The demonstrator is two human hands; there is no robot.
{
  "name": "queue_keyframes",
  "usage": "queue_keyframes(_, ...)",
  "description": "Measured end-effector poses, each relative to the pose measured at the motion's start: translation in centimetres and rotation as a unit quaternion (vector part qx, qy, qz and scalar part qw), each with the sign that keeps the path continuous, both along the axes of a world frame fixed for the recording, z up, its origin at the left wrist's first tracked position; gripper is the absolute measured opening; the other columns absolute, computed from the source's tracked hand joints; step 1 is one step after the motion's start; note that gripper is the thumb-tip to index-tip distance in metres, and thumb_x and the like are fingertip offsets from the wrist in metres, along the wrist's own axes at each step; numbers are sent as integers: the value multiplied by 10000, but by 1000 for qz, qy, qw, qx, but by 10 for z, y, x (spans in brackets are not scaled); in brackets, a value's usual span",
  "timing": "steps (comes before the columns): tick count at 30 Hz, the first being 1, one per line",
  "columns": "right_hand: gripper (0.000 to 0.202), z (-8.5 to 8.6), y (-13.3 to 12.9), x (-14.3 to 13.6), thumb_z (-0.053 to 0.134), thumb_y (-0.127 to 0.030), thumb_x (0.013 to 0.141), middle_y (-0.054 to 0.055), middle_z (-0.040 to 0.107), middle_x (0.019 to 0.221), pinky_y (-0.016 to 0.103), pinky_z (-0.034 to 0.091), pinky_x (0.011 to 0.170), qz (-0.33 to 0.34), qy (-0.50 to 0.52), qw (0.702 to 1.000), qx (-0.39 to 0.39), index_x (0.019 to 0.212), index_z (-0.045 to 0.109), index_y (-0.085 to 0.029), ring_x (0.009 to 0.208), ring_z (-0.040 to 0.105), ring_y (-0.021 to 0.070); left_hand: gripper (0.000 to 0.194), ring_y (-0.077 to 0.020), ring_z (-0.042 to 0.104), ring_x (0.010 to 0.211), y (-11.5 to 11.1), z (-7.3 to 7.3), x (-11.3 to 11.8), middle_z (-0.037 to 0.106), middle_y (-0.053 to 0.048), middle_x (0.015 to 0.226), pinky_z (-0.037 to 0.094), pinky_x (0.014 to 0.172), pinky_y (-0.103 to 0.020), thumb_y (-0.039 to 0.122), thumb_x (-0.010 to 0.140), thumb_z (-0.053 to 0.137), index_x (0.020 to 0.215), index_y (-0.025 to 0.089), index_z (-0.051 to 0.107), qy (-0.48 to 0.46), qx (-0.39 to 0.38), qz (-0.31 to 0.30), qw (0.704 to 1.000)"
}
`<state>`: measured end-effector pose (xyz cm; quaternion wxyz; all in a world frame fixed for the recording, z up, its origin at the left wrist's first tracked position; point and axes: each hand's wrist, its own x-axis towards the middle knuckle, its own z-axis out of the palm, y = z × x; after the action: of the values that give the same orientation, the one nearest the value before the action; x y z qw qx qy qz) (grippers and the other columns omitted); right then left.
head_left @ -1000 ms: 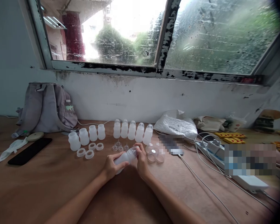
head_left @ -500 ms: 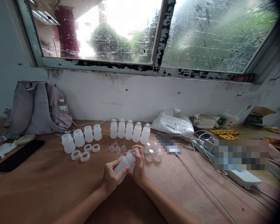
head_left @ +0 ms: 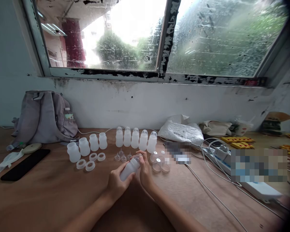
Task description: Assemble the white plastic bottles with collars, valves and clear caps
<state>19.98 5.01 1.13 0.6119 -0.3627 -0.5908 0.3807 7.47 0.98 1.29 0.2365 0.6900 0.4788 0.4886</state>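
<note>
A white bottle [head_left: 128, 171] lies tilted between my hands, its top pointing up and right. My left hand [head_left: 117, 180] is wrapped round its body. The fingers of my right hand [head_left: 144, 167] close on its clear top. Beyond them stands a row of several capped bottles [head_left: 135, 139]. Several clear nipples [head_left: 123, 158] sit just behind my hands. Several clear domed caps [head_left: 157, 166] are to the right of my right hand. On the left are open bottles [head_left: 84, 147] and white rings [head_left: 90, 166].
A grey backpack [head_left: 44, 116] and a black flat object [head_left: 25, 165] are at the left. A silvery package [head_left: 181, 131], white cables, a power strip [head_left: 262, 190] and yellow pieces [head_left: 238, 140] are at the right. The wall and window are behind.
The view has shifted slightly, so the table's things appear lower. Both hands keep hold of the bottle, which is tilted a little differently.
</note>
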Motion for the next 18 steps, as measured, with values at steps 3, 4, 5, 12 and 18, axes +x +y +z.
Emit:
queue_keyframes(3, 217, 11, 4, 6, 345, -366, 862, 36, 622, 882, 287, 441, 708, 50, -14, 999, 0, 987, 446, -220, 821, 574, 173, 430, -223, 588, 955, 4, 2, -4, 621, -60, 1077, 461, 833, -288, 346, 749, 543, 1148, 189, 521, 2, -12, -27, 1000)
queue_keyframes(4, 230, 14, 4, 8, 362, -360, 859, 45, 619, 933, 299, 438, 741, 61, -23, 998, 1, 1029, 435, -223, 864, 567, 178, 444, -225, 580, 968, 5, 2, -5, 613, -68, 1090, 455, 842, -293, 349, 751, 542, 1162, 185, 506, -7, -18, -43, 999)
queue_keyframes(5, 263, 18, 3, 9, 381, -355, 855, 56, 608, 999, 315, 434, 771, 68, -34, 997, 3, 1084, 410, -229, 906, 557, 183, 453, -225, 571, 981, 7, 2, -5, 605, -75, 1100, 450, 849, -299, 351, 751, 545, 1167, 178, 495, -21, -25, -61, 998)
queue_keyframes(12, 440, 27, -1, 12, 480, -303, 816, 76, 466, 1241, 397, 375, 902, 65, -112, 988, 80, 1221, 311, -266, 1047, 494, 198, 369, -203, 561, 969, 20, -3, -6, 595, -71, 1049, 457, 807, -316, 326, 713, 613, 1014, 189, 448, -128, -60, -136, 981)
queue_keyframes(18, 377, 12, 11, 14, 442, -309, 835, 79, 511, 1135, 366, 440, 808, 8, -91, 993, 81, 1191, 329, -251, 916, 551, 177, 572, -214, 501, 1043, 24, 1, -11, 469, -99, 1192, 404, 877, -359, 323, 673, 645, 1159, 219, 364, -45, 36, -25, 998)
